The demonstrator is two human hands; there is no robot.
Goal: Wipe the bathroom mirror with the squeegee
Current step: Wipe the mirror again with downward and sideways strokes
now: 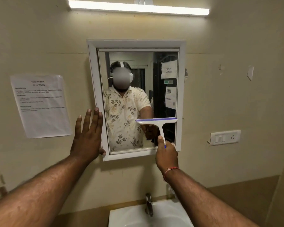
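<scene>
A white-framed mirror point(182, 89) hangs on the beige wall. A white squeegee point(157, 122) with a blue blade edge rests against the lower right part of the glass, blade horizontal and on top, handle pointing down. My right hand point(166, 154) grips that handle at the mirror's lower right corner. My left hand point(88, 136) lies flat, fingers spread, against the wall and the lower left of the frame, its thumb under the frame's corner. The glass reflects a person in a floral shirt.
A printed sheet point(41, 105) is taped to the wall left of the mirror. A switch and socket plate point(225, 137) sits to the right. Below are a metal tap point(149, 204) and a white basin point(121, 217). A tube light point(138, 8) glows above.
</scene>
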